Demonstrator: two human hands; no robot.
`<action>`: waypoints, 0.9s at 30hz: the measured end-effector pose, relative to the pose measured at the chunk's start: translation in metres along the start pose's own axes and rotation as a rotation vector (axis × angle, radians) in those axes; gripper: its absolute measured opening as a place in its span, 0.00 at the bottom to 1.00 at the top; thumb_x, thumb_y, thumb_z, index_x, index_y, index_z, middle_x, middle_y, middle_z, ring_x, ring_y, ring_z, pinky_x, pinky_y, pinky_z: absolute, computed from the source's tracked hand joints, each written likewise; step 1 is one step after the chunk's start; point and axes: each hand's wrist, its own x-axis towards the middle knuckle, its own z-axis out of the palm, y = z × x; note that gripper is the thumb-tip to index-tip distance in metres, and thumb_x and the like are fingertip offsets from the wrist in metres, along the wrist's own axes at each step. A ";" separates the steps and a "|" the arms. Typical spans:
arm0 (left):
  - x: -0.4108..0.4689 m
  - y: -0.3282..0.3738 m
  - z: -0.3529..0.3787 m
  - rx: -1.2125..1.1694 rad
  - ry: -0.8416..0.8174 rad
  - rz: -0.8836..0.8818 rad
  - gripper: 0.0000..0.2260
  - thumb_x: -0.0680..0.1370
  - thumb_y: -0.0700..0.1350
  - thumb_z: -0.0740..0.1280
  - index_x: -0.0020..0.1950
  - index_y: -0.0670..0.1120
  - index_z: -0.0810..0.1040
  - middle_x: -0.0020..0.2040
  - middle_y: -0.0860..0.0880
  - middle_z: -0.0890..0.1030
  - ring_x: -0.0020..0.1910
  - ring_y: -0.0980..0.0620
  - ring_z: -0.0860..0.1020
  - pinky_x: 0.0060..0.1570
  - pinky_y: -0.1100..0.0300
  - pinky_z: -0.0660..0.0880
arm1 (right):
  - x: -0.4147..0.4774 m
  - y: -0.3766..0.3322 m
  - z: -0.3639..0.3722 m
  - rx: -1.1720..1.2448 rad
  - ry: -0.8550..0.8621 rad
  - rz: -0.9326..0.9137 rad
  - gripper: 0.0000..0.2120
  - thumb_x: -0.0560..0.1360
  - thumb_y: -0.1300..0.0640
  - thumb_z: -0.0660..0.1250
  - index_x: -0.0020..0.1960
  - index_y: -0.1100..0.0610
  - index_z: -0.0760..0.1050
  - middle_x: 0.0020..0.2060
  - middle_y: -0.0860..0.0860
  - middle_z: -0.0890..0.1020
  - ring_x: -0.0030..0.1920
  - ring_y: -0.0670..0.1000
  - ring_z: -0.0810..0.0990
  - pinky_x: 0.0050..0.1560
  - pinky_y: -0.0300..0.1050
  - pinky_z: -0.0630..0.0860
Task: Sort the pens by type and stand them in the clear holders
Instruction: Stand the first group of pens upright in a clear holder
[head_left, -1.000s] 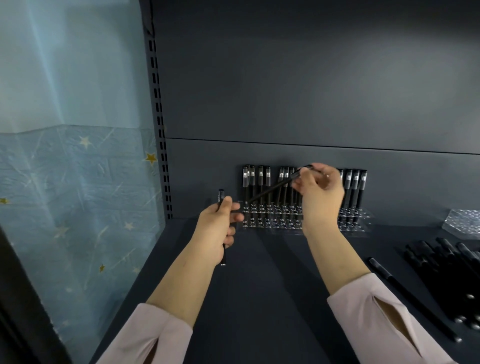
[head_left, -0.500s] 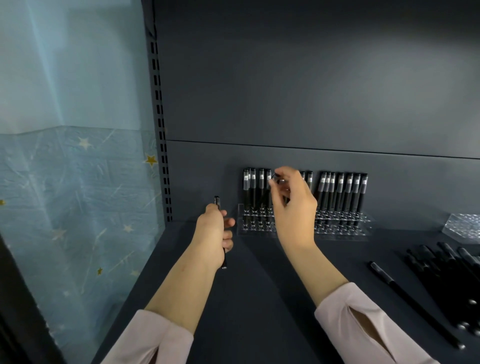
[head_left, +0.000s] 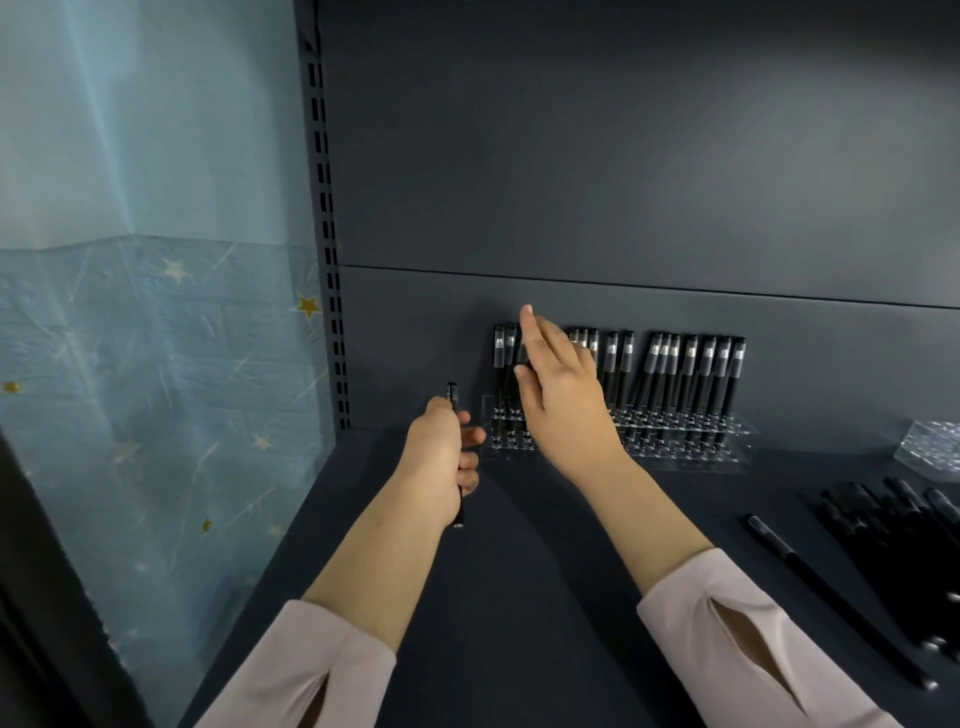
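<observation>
Head view: a dark grey metal shelf (head_left: 545, 597) fills the lower half, closed at the back by a dark grey back panel (head_left: 623, 156). At 9 o'clock hangs a pale blue sheet printed with gold and white stars (head_left: 156, 364), and beside it runs a slotted dark upright post (head_left: 328, 260).

A long clear plastic pen holder with rows of round sockets (head_left: 691, 457) sits against the back panel at 12 o'clock. A row of black pens with silver bands (head_left: 691, 374) stands upright in it, in loose groups with gaps between them. At 3 o'clock, cut by the edge of the view, is a second clear plastic holder (head_left: 930, 449). Below it, near 4 o'clock, a heap of loose black pens (head_left: 904, 540) lies flat on the shelf, and just to its 9 o'clock side a single long black pen (head_left: 831, 597) lies apart on a slant.

The right hand (head_left: 563, 400) reaches across the left end of the long holder and hides several of the standing pens. Its fingers are stretched out and loosened, the forefinger pointing towards 12 o'clock, and they grasp nothing. The thumb lies close to one standing pen; whether it touches cannot be told.

The left hand (head_left: 441, 457) is just at 9 o'clock of the holder's left end. It is curled round a slim black pen (head_left: 453, 397) held upright, both ends of which poke out of the fist. Pale pink sleeves (head_left: 769, 649) cover both forearms near 6 o'clock.
</observation>
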 end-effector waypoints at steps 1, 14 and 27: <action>0.000 -0.001 0.000 -0.003 -0.003 -0.001 0.14 0.83 0.50 0.54 0.41 0.46 0.70 0.26 0.50 0.72 0.17 0.56 0.59 0.18 0.72 0.55 | 0.000 0.000 0.002 0.003 -0.018 0.012 0.28 0.82 0.57 0.56 0.79 0.55 0.50 0.74 0.50 0.63 0.67 0.57 0.66 0.69 0.49 0.61; -0.002 -0.002 0.000 0.012 -0.053 0.014 0.13 0.82 0.47 0.53 0.39 0.46 0.70 0.20 0.51 0.74 0.14 0.56 0.61 0.19 0.73 0.56 | 0.016 -0.002 -0.003 0.296 0.233 0.199 0.16 0.78 0.65 0.64 0.64 0.55 0.76 0.45 0.50 0.78 0.45 0.48 0.77 0.50 0.39 0.75; -0.001 0.000 0.001 0.072 0.002 0.132 0.10 0.83 0.47 0.55 0.50 0.47 0.74 0.27 0.50 0.73 0.17 0.57 0.62 0.19 0.72 0.57 | 0.027 0.001 0.007 0.266 0.095 0.290 0.16 0.78 0.63 0.65 0.64 0.53 0.74 0.42 0.51 0.81 0.41 0.47 0.79 0.43 0.39 0.77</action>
